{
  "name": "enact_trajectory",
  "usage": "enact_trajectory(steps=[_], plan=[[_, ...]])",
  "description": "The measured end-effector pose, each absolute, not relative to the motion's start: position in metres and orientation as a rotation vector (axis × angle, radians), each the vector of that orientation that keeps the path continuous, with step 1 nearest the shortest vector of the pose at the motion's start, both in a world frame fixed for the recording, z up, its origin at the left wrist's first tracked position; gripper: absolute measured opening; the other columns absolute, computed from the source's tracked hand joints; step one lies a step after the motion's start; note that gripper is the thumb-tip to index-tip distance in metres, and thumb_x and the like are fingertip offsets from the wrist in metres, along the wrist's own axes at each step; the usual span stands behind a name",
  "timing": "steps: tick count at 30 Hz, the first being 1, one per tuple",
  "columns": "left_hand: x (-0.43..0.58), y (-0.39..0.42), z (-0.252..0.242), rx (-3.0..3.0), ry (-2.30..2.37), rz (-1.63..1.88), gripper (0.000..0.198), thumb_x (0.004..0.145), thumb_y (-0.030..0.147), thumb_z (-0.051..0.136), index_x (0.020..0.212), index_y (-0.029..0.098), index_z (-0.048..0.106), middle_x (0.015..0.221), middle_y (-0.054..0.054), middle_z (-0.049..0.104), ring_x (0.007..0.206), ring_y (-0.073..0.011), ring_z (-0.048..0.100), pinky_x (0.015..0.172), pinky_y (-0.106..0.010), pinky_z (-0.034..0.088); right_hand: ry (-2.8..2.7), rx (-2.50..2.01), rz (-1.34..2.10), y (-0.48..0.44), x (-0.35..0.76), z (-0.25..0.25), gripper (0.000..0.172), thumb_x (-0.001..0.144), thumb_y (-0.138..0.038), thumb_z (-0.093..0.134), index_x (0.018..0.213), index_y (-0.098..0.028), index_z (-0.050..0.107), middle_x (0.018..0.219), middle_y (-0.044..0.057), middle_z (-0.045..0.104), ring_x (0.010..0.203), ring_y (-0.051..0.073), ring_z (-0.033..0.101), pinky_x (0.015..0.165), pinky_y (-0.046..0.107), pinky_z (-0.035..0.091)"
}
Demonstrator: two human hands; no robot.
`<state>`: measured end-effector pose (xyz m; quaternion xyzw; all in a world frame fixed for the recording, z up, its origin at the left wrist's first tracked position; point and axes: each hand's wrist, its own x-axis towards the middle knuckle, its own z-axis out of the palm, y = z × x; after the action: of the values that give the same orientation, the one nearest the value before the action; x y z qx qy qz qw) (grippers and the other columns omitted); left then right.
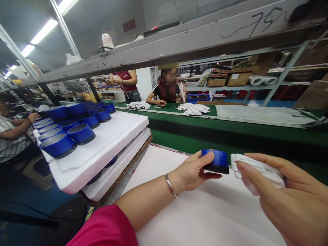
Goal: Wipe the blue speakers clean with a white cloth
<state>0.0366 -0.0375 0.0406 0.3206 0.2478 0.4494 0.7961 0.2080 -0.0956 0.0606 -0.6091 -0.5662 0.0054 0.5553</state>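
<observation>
- Left grip (192, 172) pinching a blue piece (220, 159) with a black lower edge, thumb pressed on its near face, other fingers behind and below it
- Blue piece sits at the fingertip end of the left grip, left part under the thumb, right part sticking out free toward the other hand
- One left finger shows below the black edge, pointing right; contact there hard to tell
- Right grip (292, 201) closed on a folded white cloth (268, 171), thumb on near side, fingers over the top and far side
- Cloth's left end pokes out past the right thumb tip, just beside the blue piece, narrow gap showing between
- Both hands held above the white-covered table (205, 218), blue piece up in the air, tilted a bit
- Metal bracelet (171, 185) on left wrist, pink sleeve (107, 229) on that arm
- Left of the table, stacked white foam trays (125, 123), rows of blue cups (81, 134) standing on the top one
- Beyond, green work surface (174, 131), piles of white pieces (196, 109), co-worker in black (167, 90) seated behind it
</observation>
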Motion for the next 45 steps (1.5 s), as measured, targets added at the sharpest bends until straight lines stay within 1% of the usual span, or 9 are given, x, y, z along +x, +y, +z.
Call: enact_trajectory(steps=[4, 7, 15, 20, 24, 32, 38, 41, 45], plan=[[0.040, -0.044, 0.045, 0.683, 0.580, 1.002, 0.075, 0.054, 0.047, 0.109, 0.114, 0.019, 0.072, 0.098, 0.000, 0.068, 0.088, -0.0122, 0.060, 0.083, -0.028, 0.045, -1.718, -1.034, -0.199, -0.097, 0.195, 0.054, 0.016, 0.104, -0.043, 0.071, 0.112, -0.032, 0.080, 0.107, 0.002, 0.078, 0.086, 0.019, 0.075, 0.072, 0.028, 0.059], [0.041, -0.045, 0.045, 0.655, 0.601, 1.026, 0.074, 0.053, 0.045, 0.110, 0.112, 0.018, 0.072, 0.096, 0.000, 0.068, 0.087, -0.0134, 0.060, 0.084, -0.030, 0.045, -1.757, -0.986, -0.106, -0.089, 0.198, 0.056, 0.015, 0.104, -0.042, 0.068, 0.108, -0.032, 0.079, 0.103, 0.001, 0.077, 0.082, 0.017, 0.074, 0.068, 0.026, 0.057], [0.027, -0.039, 0.052, 0.681, 0.483, 1.119, 0.074, 0.057, 0.037, 0.109, 0.123, 0.024, 0.078, 0.121, -0.004, 0.070, 0.108, -0.0187, 0.065, 0.106, -0.037, 0.048, -1.340, -1.683, 0.499, -0.068, 0.227, 0.077, 0.052, 0.048, -0.073, 0.075, 0.076, -0.031, 0.085, 0.068, 0.005, 0.072, 0.048, 0.022, 0.054, 0.041, 0.035, 0.036], [0.030, -0.038, 0.049, 0.606, 0.383, 0.974, 0.076, 0.055, 0.051, 0.109, 0.115, 0.017, 0.078, 0.116, -0.010, 0.073, 0.109, -0.0247, 0.067, 0.105, -0.043, 0.053, -1.044, -1.749, 0.663, -0.069, 0.222, 0.080, 0.066, 0.037, -0.071, 0.086, 0.087, -0.029, 0.088, 0.080, 0.006, 0.078, 0.064, 0.026, 0.063, 0.048, 0.035, 0.046], [0.034, -0.034, 0.044, 0.554, 0.442, 0.874, 0.060, 0.076, 0.059, 0.096, 0.104, 0.010, 0.074, 0.103, -0.013, 0.073, 0.103, -0.0245, 0.068, 0.106, -0.044, 0.053, -0.951, -1.700, 0.617, -0.069, 0.221, 0.079, 0.068, 0.033, -0.068, 0.089, 0.087, -0.028, 0.088, 0.091, 0.006, 0.081, 0.069, 0.026, 0.066, 0.050, 0.034, 0.050], [0.034, -0.043, 0.053, 0.684, 0.618, 1.045, 0.081, 0.043, 0.052, 0.111, 0.106, 0.020, 0.071, 0.101, -0.002, 0.070, 0.097, -0.0178, 0.064, 0.089, -0.032, 0.047, -1.091, -1.630, 0.312, -0.089, 0.221, 0.066, 0.066, 0.062, -0.079, 0.086, 0.109, -0.033, 0.087, 0.100, 0.004, 0.083, 0.072, 0.025, 0.069, 0.052, 0.034, 0.049], [0.037, -0.047, 0.053, 0.674, 0.668, 1.146, 0.072, 0.051, 0.050, 0.109, 0.098, 0.019, 0.065, 0.091, 0.001, 0.069, 0.089, -0.0149, 0.063, 0.087, -0.032, 0.046, -1.656, -1.113, -0.224, -0.097, 0.192, 0.053, 0.022, 0.102, -0.047, 0.073, 0.113, -0.029, 0.080, 0.104, 0.004, 0.078, 0.085, 0.021, 0.074, 0.072, 0.031, 0.058], [0.038, -0.048, 0.050, 0.689, 0.664, 1.141, 0.068, 0.056, 0.055, 0.107, 0.091, 0.019, 0.062, 0.088, 0.001, 0.067, 0.086, -0.0148, 0.063, 0.081, -0.031, 0.047, -1.757, -1.000, -0.311, -0.085, 0.196, 0.044, 0.015, 0.106, -0.037, 0.069, 0.116, -0.029, 0.076, 0.105, 0.003, 0.077, 0.088, 0.019, 0.074, 0.071, 0.029, 0.056], [0.038, -0.048, 0.053, 0.636, 0.711, 1.141, 0.086, 0.039, 0.061, 0.109, 0.096, 0.019, 0.060, 0.094, -0.001, 0.069, 0.088, -0.0159, 0.066, 0.079, -0.032, 0.050, -1.651, -1.276, -0.077, -0.065, 0.232, 0.037, 0.033, 0.096, -0.061, 0.073, 0.104, -0.030, 0.081, 0.099, 0.003, 0.079, 0.078, 0.023, 0.074, 0.061, 0.034, 0.057]])
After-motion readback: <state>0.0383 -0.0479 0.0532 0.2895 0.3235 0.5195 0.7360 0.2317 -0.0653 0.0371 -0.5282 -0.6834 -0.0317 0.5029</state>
